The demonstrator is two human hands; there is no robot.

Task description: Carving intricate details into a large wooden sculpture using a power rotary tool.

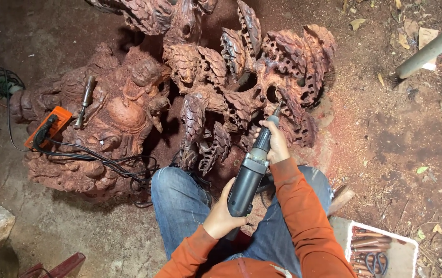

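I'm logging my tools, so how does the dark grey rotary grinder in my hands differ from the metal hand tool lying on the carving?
The dark grey rotary grinder is thick, held by both hands, tip at the reddish wood carving. The metal hand tool is slim, unheld, lying flat. Both are elongated.

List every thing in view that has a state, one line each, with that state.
Rotary carving tool: held in both hands, tip against the carving.
Left hand: gripping the tool's rear body.
Right hand: gripping the tool's narrow front.
Wood carving: lying on the ground, reddish, deeply cut.
Orange power strip: resting on the carving, black plug inserted.
White box: open, holding bits and scissors.
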